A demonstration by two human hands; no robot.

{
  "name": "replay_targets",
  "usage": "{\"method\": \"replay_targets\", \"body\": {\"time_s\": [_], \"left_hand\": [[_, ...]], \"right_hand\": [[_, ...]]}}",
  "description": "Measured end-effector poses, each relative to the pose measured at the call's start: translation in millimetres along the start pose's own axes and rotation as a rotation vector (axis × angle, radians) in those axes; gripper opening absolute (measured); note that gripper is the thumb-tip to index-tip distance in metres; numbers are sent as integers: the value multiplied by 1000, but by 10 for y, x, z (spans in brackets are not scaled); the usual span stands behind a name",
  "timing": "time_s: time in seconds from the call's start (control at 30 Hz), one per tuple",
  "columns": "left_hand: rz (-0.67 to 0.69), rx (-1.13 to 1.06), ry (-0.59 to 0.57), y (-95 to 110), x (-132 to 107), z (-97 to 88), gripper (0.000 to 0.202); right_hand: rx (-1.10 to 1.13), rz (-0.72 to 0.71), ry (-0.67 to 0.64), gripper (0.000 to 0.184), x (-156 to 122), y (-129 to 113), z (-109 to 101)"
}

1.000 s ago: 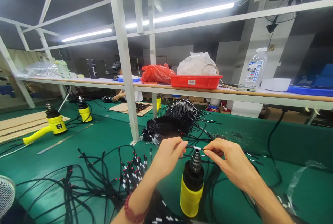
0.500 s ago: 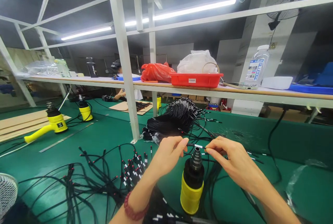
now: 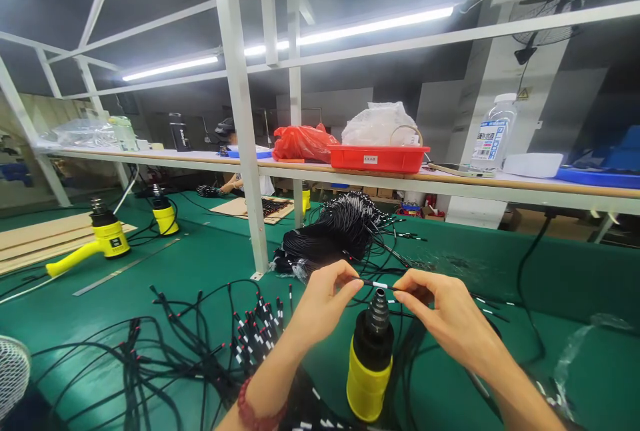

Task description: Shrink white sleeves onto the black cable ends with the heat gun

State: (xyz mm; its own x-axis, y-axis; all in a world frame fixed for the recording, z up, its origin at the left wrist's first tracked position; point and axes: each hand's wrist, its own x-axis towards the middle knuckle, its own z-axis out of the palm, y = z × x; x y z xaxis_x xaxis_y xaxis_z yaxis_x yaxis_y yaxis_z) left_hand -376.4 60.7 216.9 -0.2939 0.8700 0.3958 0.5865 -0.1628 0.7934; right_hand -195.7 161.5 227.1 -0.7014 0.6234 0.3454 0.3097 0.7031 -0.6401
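Note:
A thin black cable [image 3: 369, 282] with a white label sleeve [image 3: 380, 285] stretches between my two hands. My left hand [image 3: 327, 301] pinches its left side between thumb and fingers. On the right side, my right hand [image 3: 434, 297] pinches it the same way. Just beneath the held stretch stands a yellow and black heat gun [image 3: 370, 371], upright, its metal nozzle [image 3: 380, 311] pointing up at the cable. Many black cables with red and white ends [image 3: 257, 334] lie left of my left hand.
Behind my hands lies a large coiled bundle of black cables [image 3: 333, 227]. Two more yellow heat guns [image 3: 113, 237] stand at the left. A white shelf post [image 3: 245, 117] rises from the green table. The shelf carries a red tray [image 3: 377, 159] and a clear bottle [image 3: 495, 134]. Another person's arm [image 3: 231, 184] shows beyond.
Both hands keep their pinch on the cable above the nozzle. The cable's label now tilts slightly down to the right. The view has shifted a little.

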Motion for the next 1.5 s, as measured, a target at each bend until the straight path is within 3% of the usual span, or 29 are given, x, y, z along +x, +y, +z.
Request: {"method": "replay_targets", "body": {"time_s": [0.17, 0.43, 0.7, 0.97, 1.13, 1.27, 1.5], "left_hand": [[7, -12, 9, 0, -26, -10, 17], [-73, -19, -28, -11, 3, 4, 44], [-94, -40, 30, -11, 15, 30, 28], [-19, -56, 60, -7, 14, 25, 14], [16, -122, 53, 5, -8, 13, 9], [32, -135, 33, 14, -9, -1, 9], [-61, -170, -9, 18, -21, 29, 28]], "right_hand": [[15, -26, -69, 26, -30, 21, -9], [-49, -23, -34, 29, -47, 7, -24], [-50, -18, 16, 24, -13, 25, 10], [-56, -1, 56, 18, 9, 53, 31], [5, -12, -45, 25, -24, 52, 12], [37, 20, -148, 34, -73, 53, -30], [-11, 1, -38, 31, -54, 57, -20]]}}
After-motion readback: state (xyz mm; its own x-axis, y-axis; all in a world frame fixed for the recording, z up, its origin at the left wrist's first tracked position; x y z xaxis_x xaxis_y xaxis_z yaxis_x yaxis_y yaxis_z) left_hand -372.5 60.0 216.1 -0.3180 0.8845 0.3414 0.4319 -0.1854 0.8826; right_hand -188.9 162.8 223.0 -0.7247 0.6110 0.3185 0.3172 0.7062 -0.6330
